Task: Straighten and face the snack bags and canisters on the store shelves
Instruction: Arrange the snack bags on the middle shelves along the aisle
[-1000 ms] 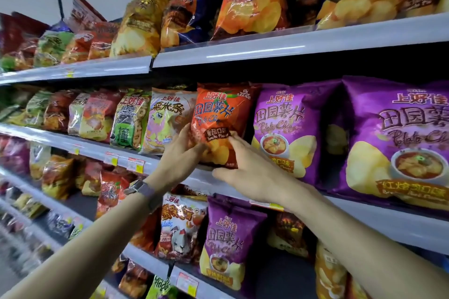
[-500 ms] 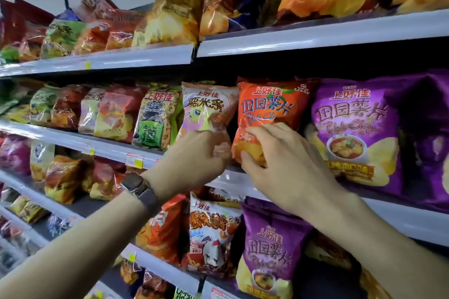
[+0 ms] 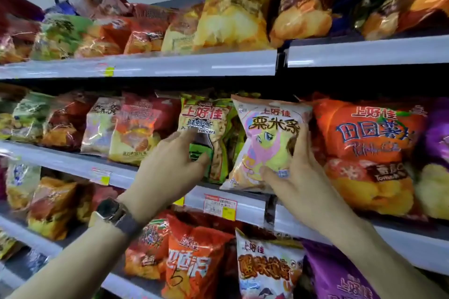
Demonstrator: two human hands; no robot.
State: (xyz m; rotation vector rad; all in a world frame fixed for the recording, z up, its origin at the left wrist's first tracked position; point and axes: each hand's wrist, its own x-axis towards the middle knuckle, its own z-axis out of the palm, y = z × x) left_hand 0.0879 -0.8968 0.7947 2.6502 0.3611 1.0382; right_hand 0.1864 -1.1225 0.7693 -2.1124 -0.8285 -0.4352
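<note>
On the middle shelf [image 3: 150,173], a pink and yellow corn-stick bag [image 3: 266,138] stands tilted, its foot at the shelf's front edge. My right hand [image 3: 300,177] grips its right side, thumb across the lower front and fingers round the edge. To its left stands a green prawn-cracker bag [image 3: 206,120]. My left hand [image 3: 173,165], with a watch on the wrist, touches that bag's front with straight fingers and thumb. An orange tomato potato-chip bag [image 3: 369,148] stands upright just right of my right hand.
Several more snack bags line the middle shelf to the left [image 3: 132,128] and purple bags [image 3: 437,133] at the far right. The top shelf [image 3: 194,65] carries leaning chip bags. The lower shelf holds orange [image 3: 194,257], white [image 3: 267,272] and purple [image 3: 337,277] bags. Price tags [image 3: 220,205] hang on the rail.
Both hands left the orange tomato chip bag and moved left along the shelf. My right hand took hold of the corn-stick bag; my left reached the green prawn-cracker bag.
</note>
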